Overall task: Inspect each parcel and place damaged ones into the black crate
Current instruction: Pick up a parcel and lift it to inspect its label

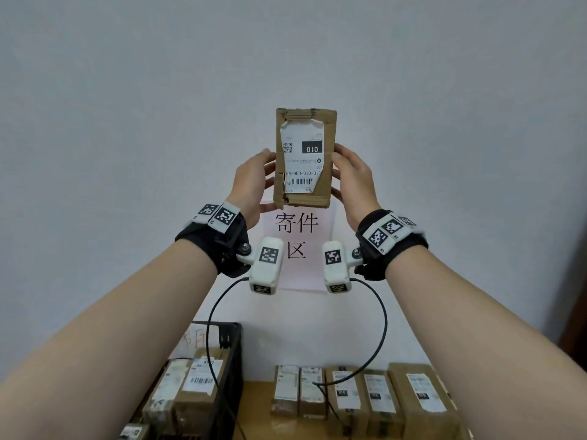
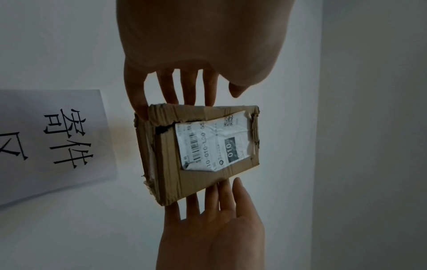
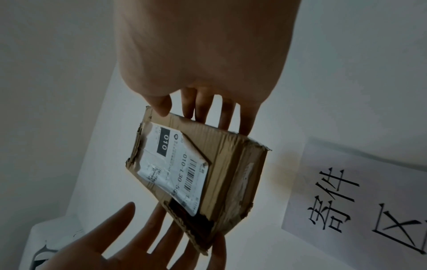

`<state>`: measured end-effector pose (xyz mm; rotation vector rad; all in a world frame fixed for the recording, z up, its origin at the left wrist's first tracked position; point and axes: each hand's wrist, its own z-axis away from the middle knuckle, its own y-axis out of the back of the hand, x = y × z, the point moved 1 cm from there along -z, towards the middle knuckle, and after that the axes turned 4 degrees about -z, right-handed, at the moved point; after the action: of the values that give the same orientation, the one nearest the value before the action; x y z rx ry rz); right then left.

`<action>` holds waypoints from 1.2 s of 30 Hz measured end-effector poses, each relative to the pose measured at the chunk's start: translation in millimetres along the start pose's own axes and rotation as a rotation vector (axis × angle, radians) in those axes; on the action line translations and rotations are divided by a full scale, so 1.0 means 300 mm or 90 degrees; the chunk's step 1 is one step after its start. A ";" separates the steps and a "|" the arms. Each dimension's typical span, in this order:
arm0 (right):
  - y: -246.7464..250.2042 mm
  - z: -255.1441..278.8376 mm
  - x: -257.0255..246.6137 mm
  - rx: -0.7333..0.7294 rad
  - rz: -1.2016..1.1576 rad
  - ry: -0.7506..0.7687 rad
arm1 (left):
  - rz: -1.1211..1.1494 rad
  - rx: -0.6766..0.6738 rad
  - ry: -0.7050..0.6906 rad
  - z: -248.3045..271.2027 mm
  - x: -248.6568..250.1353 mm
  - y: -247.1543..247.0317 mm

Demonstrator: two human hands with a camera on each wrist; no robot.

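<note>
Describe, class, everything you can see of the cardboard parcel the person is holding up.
The cardboard parcel is a small brown corrugated box, held upright in front of the pale wall, above the table. Its white shipping label, marked 010, is torn and wrinkled and reads upside down. One edge is ripped open, showing a dark gap, and the corners are crushed and frayed. The left hand and right hand press its opposite sides with nearly straight fingers.

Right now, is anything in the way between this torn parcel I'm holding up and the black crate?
Nothing visible blocks it. The parcel is held high, and the black crate sits open-topped, below and left, already part full of boxes.
</note>
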<state>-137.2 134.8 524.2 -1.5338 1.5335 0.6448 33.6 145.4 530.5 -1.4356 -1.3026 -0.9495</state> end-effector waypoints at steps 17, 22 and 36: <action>0.012 0.048 -0.030 0.006 -0.007 0.018 | -0.010 0.008 -0.011 0.043 -0.013 0.016; 0.005 0.068 -0.034 0.009 -0.012 0.018 | -0.018 0.009 0.005 0.046 -0.018 0.037; -0.018 0.080 0.009 0.062 0.040 0.049 | -0.015 -0.075 -0.021 0.044 -0.045 0.087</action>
<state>-126.6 153.0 510.9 -1.4574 1.6531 0.5440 57.1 155.0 510.5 -1.5352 -1.3092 -1.0372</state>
